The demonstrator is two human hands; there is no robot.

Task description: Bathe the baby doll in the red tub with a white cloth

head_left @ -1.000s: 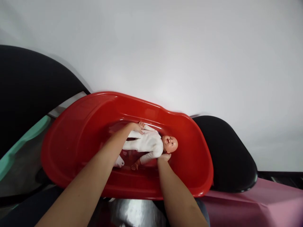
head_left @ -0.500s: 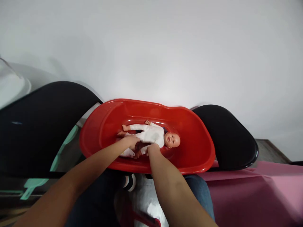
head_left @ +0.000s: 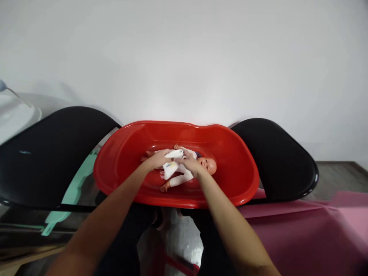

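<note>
A bald baby doll (head_left: 207,165) in a white suit lies on its back inside a red baby bathtub (head_left: 230,191), its head to the right. Above its belly and legs I hold a small white printed cloth (head_left: 170,168), perhaps a garment, with yellow and grey marks. My left hand (head_left: 158,158) grips its left side, fingers closed at the upper edge. At the other side my right hand (head_left: 188,161) is closed on the top corner, close to the doll's chest. The cloth and both hands cover part of the doll's middle and legs.
The tub stands between a black chair seat (head_left: 54,153) at left and another black seat (head_left: 287,165) at right. A mint-green plastic piece (head_left: 73,189) lies below left. Pink sheeting (head_left: 299,234) spreads at lower right. A pale wall (head_left: 184,57) rises behind.
The white printed cloth has come up from beside the doll's legs to over its body, now between both hands. My right hand has left the doll's arm.
</note>
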